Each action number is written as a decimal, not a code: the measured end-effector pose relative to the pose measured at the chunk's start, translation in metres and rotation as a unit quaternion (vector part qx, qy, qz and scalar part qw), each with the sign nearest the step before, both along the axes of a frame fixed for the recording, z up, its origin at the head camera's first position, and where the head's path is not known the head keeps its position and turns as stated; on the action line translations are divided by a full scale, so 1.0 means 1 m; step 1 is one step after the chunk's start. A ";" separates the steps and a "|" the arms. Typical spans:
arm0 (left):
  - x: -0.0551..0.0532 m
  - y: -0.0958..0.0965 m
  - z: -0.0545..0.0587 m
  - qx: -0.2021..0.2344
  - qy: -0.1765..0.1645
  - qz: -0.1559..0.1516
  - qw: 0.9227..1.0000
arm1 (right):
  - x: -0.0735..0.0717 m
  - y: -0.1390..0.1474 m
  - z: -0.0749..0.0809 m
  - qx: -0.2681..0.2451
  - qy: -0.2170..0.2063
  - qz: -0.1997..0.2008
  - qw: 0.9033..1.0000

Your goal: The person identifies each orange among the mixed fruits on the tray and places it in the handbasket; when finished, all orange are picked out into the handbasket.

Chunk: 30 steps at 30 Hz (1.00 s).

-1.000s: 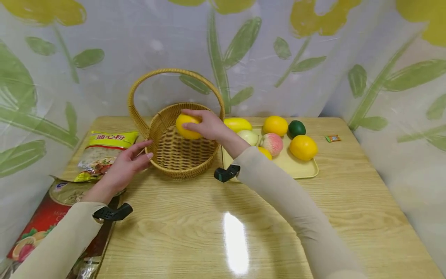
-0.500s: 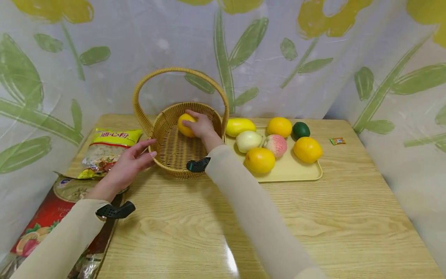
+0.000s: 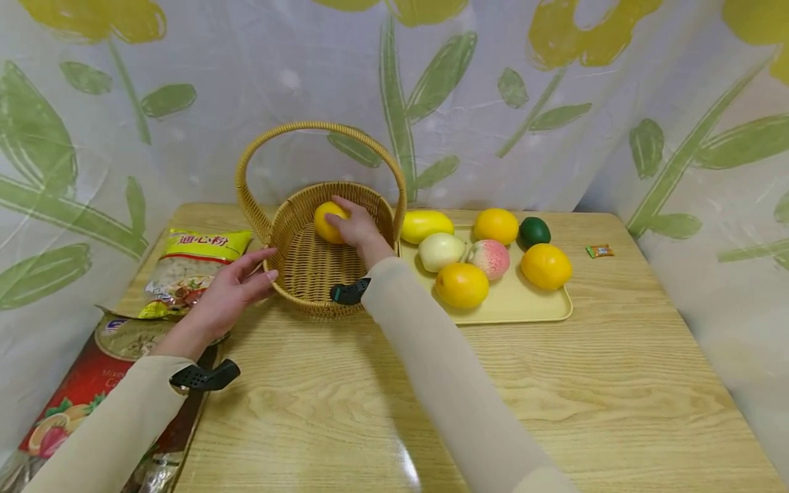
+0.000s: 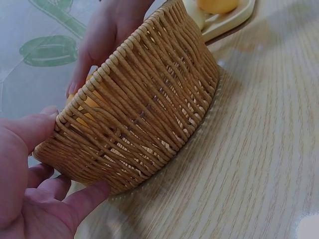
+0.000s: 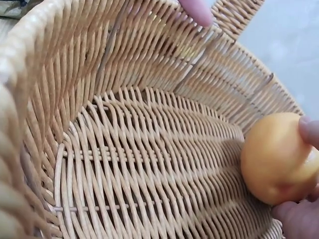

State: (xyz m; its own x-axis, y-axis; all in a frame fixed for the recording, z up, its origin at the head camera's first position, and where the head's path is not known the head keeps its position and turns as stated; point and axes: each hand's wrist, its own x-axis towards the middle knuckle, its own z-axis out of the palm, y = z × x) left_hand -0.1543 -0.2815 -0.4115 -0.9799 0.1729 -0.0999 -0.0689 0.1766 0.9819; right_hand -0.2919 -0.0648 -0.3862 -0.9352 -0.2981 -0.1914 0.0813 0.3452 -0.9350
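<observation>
A wicker basket (image 3: 320, 274) with a tall arched handle stands at the back left of the table. My right hand (image 3: 359, 229) is inside it, fingers and thumb around a round yellow-orange fruit (image 3: 329, 222). The right wrist view puts this fruit (image 5: 274, 157) low against the woven floor, near the far wall. My left hand (image 3: 228, 291) holds the basket's left side. In the left wrist view, one digit of that hand lies at the rim and other fingers (image 4: 87, 199) rest against the outer wall. No other fruit shows in the basket.
Right of the basket, a pale yellow tray (image 3: 524, 311) bears several fruits, among them a peach (image 3: 489, 259) and a dark green one (image 3: 534, 233). Left are a pasta bag (image 3: 197, 263) and a red-brown package (image 3: 92, 380). A small wrapped candy (image 3: 600, 251) lies far right.
My right hand has moved down and slightly right into the basket with the fruit, and its forearm has swung left, uncovering the tray's front fruit. My left hand has kept its place.
</observation>
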 end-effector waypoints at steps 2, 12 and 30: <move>0.000 0.001 0.000 0.003 -0.001 0.001 1.000 | 0.000 0.000 0.000 0.004 0.003 0.006 1.000; 0.000 0.001 0.002 -0.006 -0.001 -0.001 1.000 | 0.001 0.000 0.011 0.083 0.057 0.051 0.994; 0.000 0.000 0.003 -0.025 -0.007 0.002 1.000 | 0.096 0.070 0.066 0.147 0.247 0.323 0.902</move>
